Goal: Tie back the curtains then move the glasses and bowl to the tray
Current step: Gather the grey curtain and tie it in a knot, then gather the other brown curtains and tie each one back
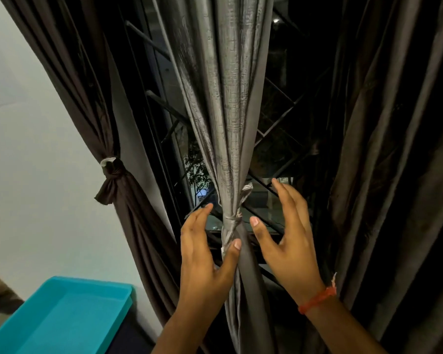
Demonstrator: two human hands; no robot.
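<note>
I am watching the middle curtain [230, 139] hanging as one gathered column with its long axis running twelve to six, its knot [231, 222] lying between my two hands. My left hand [205, 256] is spreading relaxed fingers at the knot's eight o'clock, thumb touching the bundle just below it, nearer than my right hand [289, 241], which is hovering wide-fingered, apart, at four o'clock. The tray [69, 325] is sitting at my seven o'clock; no glasses or bowl are showing.

Dark gaps were open on both sides of the tied middle curtain [230, 149]. Window bars [279, 139] blocked the way behind it, and the right curtain [394, 175] hung close.
</note>
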